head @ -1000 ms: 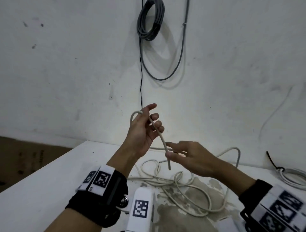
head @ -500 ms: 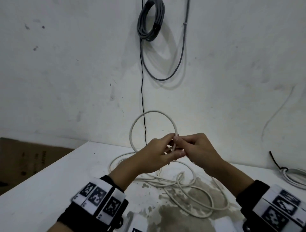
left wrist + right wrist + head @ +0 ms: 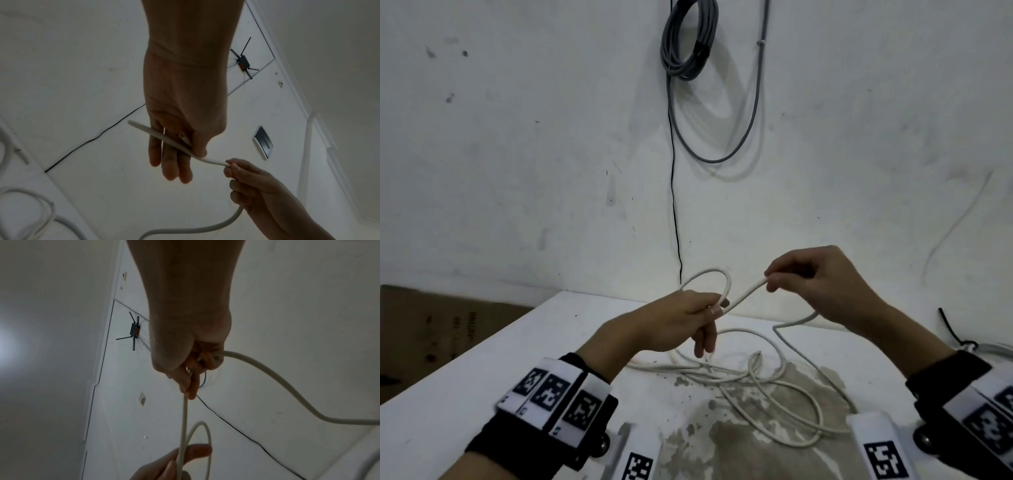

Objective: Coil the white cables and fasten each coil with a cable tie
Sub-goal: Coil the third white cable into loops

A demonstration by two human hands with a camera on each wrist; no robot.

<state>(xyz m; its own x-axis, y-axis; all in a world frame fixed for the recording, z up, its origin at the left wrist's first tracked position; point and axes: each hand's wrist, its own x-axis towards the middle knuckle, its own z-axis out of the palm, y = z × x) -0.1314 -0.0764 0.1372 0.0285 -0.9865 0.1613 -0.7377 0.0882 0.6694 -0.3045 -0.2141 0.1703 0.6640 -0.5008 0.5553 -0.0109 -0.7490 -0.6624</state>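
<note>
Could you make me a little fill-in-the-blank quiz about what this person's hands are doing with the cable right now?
1. The left hand pinches a small ____ of white cable.
2. The right hand grips the same cable, so both hands hold it ____ the table.
3. The rest of the white cable lies loose on the ____.
4. A coil of ____ cable hangs on the wall.

Answers: loop; above; table; grey

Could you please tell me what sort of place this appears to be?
Probably a plain utility or workshop room: a scuffed white wall with a grey cable coil hanging on it, a router mounted high, and a stained white table.
</note>
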